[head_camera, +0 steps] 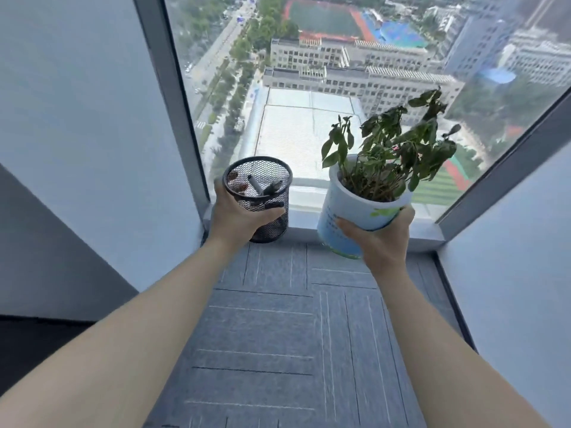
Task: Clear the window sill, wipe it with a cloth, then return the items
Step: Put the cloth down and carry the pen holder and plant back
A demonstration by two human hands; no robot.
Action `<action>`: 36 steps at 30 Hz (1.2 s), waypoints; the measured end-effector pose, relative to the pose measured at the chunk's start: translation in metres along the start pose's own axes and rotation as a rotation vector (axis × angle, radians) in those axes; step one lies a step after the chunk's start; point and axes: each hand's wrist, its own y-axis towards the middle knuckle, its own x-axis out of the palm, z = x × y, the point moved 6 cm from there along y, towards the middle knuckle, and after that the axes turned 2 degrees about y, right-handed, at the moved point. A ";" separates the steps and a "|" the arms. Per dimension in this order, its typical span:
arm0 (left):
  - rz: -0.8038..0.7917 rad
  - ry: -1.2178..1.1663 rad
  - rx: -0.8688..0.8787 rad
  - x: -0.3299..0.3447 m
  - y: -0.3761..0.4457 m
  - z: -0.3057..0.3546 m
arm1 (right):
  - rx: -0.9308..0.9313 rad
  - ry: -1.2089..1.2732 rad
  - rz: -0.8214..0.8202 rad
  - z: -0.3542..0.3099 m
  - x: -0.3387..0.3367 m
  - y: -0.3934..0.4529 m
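Our left hand (239, 216) grips one mesh cup (258, 199); our right hand (378, 239) grips one potted plant (355, 211), both above the sill (411, 234)

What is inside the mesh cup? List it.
Inside the mesh cup, held by the left hand: a grey marker leaning near the middle, plus a few small dark items I cannot identify. The hand covers part of the cup.

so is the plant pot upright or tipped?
Tipped: the plant pot, gripped by the right hand, leans with its rim toward the window and its base toward the person.
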 end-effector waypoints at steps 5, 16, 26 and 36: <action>-0.065 0.022 -0.003 0.069 0.074 -0.012 | 0.022 -0.012 0.059 0.049 -0.006 0.081; -0.022 0.050 -0.165 0.261 0.241 -0.088 | 0.165 -0.083 -0.046 0.217 -0.006 0.298; 0.030 0.083 -0.233 0.381 0.359 -0.278 | 0.260 -0.092 -0.085 0.451 0.047 0.385; 0.036 0.126 -0.176 0.466 0.439 -0.520 | 0.236 -0.105 -0.084 0.702 0.128 0.408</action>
